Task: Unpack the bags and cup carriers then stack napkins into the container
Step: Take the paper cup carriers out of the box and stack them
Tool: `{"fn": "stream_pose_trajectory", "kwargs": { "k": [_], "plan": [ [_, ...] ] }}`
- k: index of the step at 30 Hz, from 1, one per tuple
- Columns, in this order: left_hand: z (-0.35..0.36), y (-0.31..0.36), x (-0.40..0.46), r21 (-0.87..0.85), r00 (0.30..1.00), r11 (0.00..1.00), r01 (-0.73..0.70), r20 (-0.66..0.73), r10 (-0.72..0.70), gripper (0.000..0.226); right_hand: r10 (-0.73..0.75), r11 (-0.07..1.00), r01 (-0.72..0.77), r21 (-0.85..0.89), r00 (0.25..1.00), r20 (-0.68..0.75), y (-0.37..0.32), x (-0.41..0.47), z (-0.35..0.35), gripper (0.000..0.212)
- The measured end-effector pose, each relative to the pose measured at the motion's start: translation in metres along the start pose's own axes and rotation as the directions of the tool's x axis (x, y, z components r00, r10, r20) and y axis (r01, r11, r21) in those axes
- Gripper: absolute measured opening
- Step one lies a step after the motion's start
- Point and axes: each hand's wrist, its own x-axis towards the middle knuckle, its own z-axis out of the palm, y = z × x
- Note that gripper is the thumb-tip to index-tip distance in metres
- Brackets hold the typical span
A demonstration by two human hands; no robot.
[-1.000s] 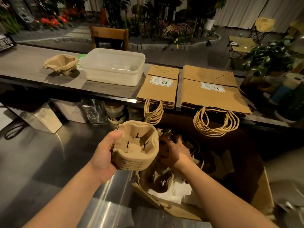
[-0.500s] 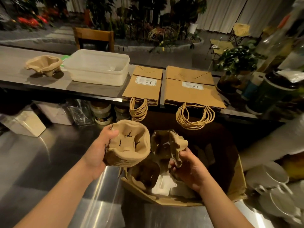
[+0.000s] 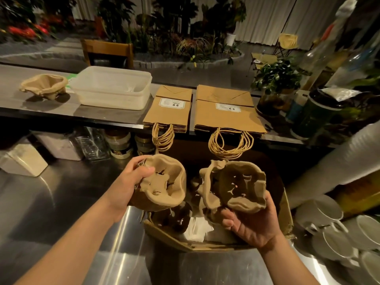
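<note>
since 0.5 s ago the right hand [image 3: 251,225] has lifted its cup carrier [image 3: 236,185] clear of the cardboard box [image 3: 286,212] and tipped it open side up; fingers curl under its rim. the left hand [image 3: 128,185] still grips a stack of carriers [image 3: 164,185], thumb pinching the rim. white napkins [image 3: 197,228] lie in the box. on the counter's near edge, 2 piles of flat paper bags [image 3: 224,114] carry labels reading "66". the plastic container [image 3: 112,87] and another carrier [image 3: 44,85] sit toward the counter's left end.
</note>
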Motion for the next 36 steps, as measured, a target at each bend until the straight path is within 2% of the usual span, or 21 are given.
{"fn": "stream_pose_trajectory", "kwargs": {
  "k": [3,5,9,11,14,18,19,23,25,28,29,31,33,35,36],
  "plan": [
    [0.006,0.003,0.0,0.076,0.995,0.996,0.045,0.09,-0.052,0.082,0.176,0.983,-0.168,-0.078,0.977,0.116,-0.011,0.002,0.011,0.08],
    [0.011,0.004,0.0,0.118,0.984,0.989,0.083,0.149,-0.101,0.081,0.226,0.97,-0.205,-0.131,0.959,0.172,-0.02,0.005,0.015,0.08],
    [0.022,0.002,0.001,0.138,0.971,0.98,0.141,0.175,-0.164,0.061,0.354,0.911,-0.316,-0.263,0.929,0.11,-0.043,0.014,0.033,0.083],
    [0.028,0.002,0.003,0.144,0.969,0.975,0.167,0.158,-0.189,0.049,0.399,0.858,-0.359,-0.369,0.916,0.038,-0.056,0.018,0.042,0.076],
    [0.034,0.0,0.005,0.114,0.965,0.969,0.219,0.123,-0.233,0.038,0.374,0.73,-0.326,-0.6,0.926,-0.049,-0.07,0.026,0.065,0.062],
    [0.036,-0.007,0.01,0.078,0.957,0.962,0.262,0.109,-0.269,0.025,0.393,0.608,-0.379,-0.697,0.907,-0.151,-0.074,0.037,0.085,0.057],
    [0.036,-0.008,0.01,0.06,0.957,0.962,0.267,0.1,-0.272,0.027,0.38,0.606,-0.381,-0.699,0.91,-0.166,-0.073,0.039,0.087,0.057],
    [0.035,-0.012,0.014,0.02,0.961,0.965,0.26,0.097,-0.261,0.062,0.261,0.692,-0.356,-0.628,0.934,-0.242,-0.062,0.049,0.086,0.063],
    [0.034,-0.013,0.015,0.001,0.963,0.967,0.255,0.091,-0.254,0.062,0.204,0.74,-0.324,-0.589,0.943,-0.262,-0.056,0.049,0.08,0.065],
    [0.033,-0.013,0.015,-0.028,0.965,0.967,0.253,0.081,-0.25,0.064,0.178,0.762,-0.245,-0.6,0.969,-0.171,-0.05,0.045,0.072,0.063],
    [0.033,-0.012,0.014,-0.033,0.964,0.967,0.254,0.087,-0.25,0.073,0.172,0.764,-0.228,-0.603,0.974,-0.151,-0.049,0.044,0.07,0.065],
    [0.035,-0.012,0.013,-0.02,0.965,0.969,0.245,0.101,-0.242,0.09,0.152,0.755,-0.208,-0.621,0.978,-0.142,-0.048,0.043,0.069,0.087],
    [0.037,-0.012,0.012,-0.029,0.972,0.977,0.214,0.104,-0.209,0.081,0.116,0.733,-0.193,-0.652,0.98,-0.159,-0.047,0.042,0.071,0.095],
    [0.037,-0.012,0.012,-0.055,0.974,0.975,0.214,0.081,-0.21,0.068,0.062,0.742,-0.164,-0.651,0.982,-0.176,-0.045,0.043,0.072,0.082],
    [0.036,-0.012,0.012,-0.055,0.973,0.974,0.22,0.08,-0.215,0.071,0.028,0.745,-0.14,-0.652,0.983,-0.179,-0.045,0.043,0.072,0.071]
  ]
}}
